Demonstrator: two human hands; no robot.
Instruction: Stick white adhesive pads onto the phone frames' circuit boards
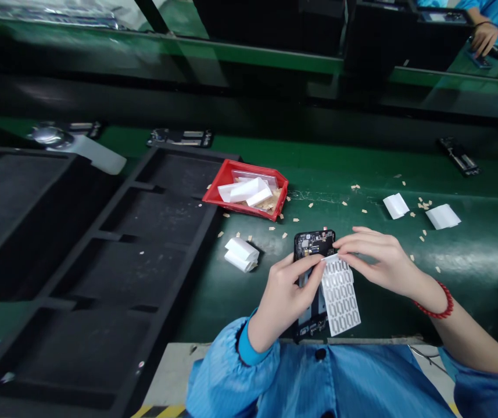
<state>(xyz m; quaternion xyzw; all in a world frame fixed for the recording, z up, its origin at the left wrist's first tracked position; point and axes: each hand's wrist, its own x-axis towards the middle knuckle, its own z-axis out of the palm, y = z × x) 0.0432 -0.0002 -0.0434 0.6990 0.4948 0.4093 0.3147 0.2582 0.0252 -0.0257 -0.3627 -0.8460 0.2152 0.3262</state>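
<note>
One opened phone body and one white label sheet are found at the hands. Three more black phone parts are set out beyond the hands, two to the left and one to the right. Three loose folded papers can be counted, one left of the left hand and two beyond the right. One red bin is placed beyond the left hand, and one black tray with four compartments to its left. More than a dozen tan pieces are scattered beyond both hands.

The phone body is located between the hands, partly covered by the left hand and by the sheet, which is laid over its right side. The sheet's top edge is pinched between left thumb and forefinger. The right hand is held loosely curled, fingertips at the phone's upper right; whether anything is gripped there cannot be told.
</note>
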